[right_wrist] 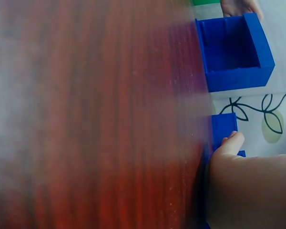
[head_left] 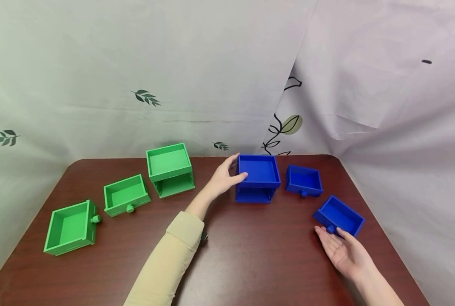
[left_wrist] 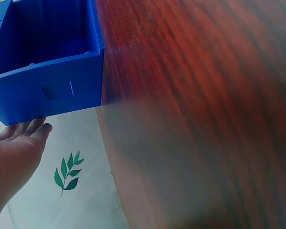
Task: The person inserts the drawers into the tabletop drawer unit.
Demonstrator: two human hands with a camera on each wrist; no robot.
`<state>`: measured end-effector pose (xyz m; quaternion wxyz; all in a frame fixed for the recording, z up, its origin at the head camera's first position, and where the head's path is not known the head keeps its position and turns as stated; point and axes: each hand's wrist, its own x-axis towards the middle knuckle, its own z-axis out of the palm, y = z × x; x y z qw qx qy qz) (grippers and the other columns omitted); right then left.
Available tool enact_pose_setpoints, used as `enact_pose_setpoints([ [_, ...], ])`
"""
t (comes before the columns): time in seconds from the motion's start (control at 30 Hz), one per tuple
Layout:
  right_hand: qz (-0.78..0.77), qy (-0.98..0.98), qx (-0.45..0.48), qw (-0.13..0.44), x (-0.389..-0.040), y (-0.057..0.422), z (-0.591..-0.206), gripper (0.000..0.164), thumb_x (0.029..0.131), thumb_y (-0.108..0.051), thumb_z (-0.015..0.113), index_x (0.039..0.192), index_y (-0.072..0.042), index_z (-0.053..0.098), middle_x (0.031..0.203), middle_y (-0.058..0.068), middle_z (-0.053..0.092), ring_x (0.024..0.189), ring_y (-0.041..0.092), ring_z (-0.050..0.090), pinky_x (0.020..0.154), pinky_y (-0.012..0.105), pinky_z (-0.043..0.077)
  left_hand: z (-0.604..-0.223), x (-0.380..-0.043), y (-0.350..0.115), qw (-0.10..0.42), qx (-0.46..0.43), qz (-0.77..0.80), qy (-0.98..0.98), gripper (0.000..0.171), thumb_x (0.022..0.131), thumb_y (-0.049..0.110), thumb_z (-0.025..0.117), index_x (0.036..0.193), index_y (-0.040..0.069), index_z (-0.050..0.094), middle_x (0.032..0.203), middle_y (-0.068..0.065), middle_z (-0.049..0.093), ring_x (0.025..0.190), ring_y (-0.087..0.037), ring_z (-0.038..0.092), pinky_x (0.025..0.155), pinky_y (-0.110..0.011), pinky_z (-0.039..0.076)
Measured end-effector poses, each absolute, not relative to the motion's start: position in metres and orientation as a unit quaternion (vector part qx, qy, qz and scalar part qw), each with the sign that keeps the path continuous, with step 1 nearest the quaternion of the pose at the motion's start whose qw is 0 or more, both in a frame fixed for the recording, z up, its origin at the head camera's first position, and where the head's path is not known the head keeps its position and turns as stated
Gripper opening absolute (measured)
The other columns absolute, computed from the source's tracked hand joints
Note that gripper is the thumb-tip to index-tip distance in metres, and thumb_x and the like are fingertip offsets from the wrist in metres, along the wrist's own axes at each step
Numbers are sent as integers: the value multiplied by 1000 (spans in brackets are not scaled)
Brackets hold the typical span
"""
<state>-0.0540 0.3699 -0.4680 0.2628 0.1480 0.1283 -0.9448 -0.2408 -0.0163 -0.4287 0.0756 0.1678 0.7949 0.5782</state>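
- Nearest, the pale sleeve [head_left: 170,255] of the left arm reaches forward over the dark, red-brown table [head_left: 258,250].
- The right hand [head_left: 344,255] is at the near right, palm turned up; its fingers are straight and close together, the thumb apart from them. The knob of a blue drawer [head_left: 340,215] is between thumb and fingertips; whether they touch it I cannot tell.
- That drawer sits at an angle on the table's right side, knob toward the hand.
- At the left, a green drawer [head_left: 69,228] has its round knob facing right.
- Just beyond it is a second green drawer [head_left: 124,194], knob toward the near edge.
- Farther back, the left hand [head_left: 223,177] holds the blue cabinet [head_left: 258,170] by its left side, thumb bent over the top rim, other fingers along the outer wall. The cabinet stands upright, its open front facing near.
- Right of it, another blue drawer [head_left: 305,180] stands just beside, knob forward.
- The green cabinet [head_left: 170,163] stands left of the blue one, well apart.
- Behind everything hangs pale, leaf-printed cloth [head_left: 212,63].
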Motion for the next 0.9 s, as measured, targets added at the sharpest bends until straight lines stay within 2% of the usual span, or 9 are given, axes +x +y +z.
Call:
enact_pose_setpoints([
  [0.13, -945, 136, 170, 243, -56, 369, -467, 45, 118, -26, 34, 117, 8, 64, 127, 26, 72, 123, 35, 72, 119, 33, 52, -430, -240, -16, 74, 165, 582, 793, 78, 99, 21, 73, 165, 6, 35, 166, -22, 43, 154, -42, 43, 129, -56, 39],
  [0.33, -941, 161, 203, 217, -57, 363, -465, 43, 117, -25, 37, 111, 3, 69, 119, 17, 77, 114, 29, 77, 114, 25, 55, -431, -240, -15, 75, 159, 589, 789, 77, 99, 22, 73, 165, 8, 36, 166, -21, 43, 154, -42, 43, 129, -57, 39],
  [0.63, -954, 142, 189, 184, -55, 359, -468, 44, 116, -23, 39, 107, 6, 72, 113, 18, 79, 109, 28, 79, 106, 25, 60, -432, -240, -15, 76, 163, 598, 781, 79, 98, 21, 74, 165, 5, 35, 166, -21, 43, 155, -42, 42, 129, -57, 38],
  [0.9, -949, 175, 222, 141, -56, 356, -467, 34, 114, -20, 48, 101, 1, 71, 105, 14, 79, 101, 23, 80, 98, 22, 63, -433, -240, -15, 72, 159, 604, 778, 77, 98, 20, 74, 164, 6, 37, 165, -21, 45, 154, -41, 43, 129, -55, 39],
])
